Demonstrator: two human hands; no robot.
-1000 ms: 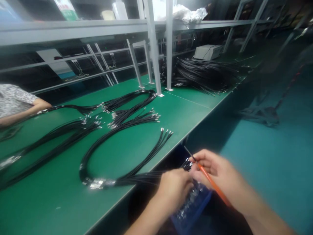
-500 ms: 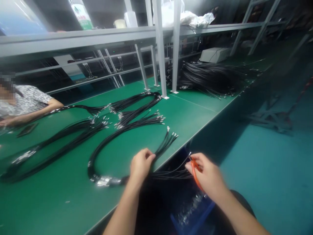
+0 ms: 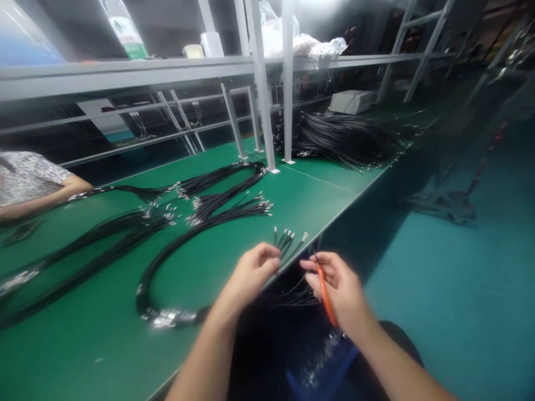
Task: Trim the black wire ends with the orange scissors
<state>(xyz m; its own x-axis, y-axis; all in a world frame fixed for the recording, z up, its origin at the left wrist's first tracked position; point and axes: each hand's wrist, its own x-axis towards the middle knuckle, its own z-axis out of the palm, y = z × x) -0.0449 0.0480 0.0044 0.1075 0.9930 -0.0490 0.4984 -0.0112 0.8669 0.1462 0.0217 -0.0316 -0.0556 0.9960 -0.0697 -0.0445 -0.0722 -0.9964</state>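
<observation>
My left hand (image 3: 256, 272) is closed around several black cables (image 3: 286, 243) near the edge of the green table; their metal-tipped ends stick out beyond my fingers. In my right hand (image 3: 340, 289) is an orange-handled hand tool (image 3: 326, 298), its dark tip pointing up and away; whether it is pliers or cutters I cannot make out. More black cables hang just below the table edge between my hands. The same bundle (image 3: 161, 262) curves across the table to my left, wrapped with shiny clear tape (image 3: 167, 318).
Below my hands is a blue bin (image 3: 298, 387) with small shiny pieces. More cable bundles (image 3: 112, 239) lie on the green table (image 3: 104, 334). A large cable pile (image 3: 343, 136) sits beyond the grey shelf posts (image 3: 287, 100). At left is a co-worker's arm (image 3: 50, 197).
My left hand has moved a little right and up with the cables, towards the table edge. My right hand, with the orange tool, has come closer to it. The view has shifted slightly.
</observation>
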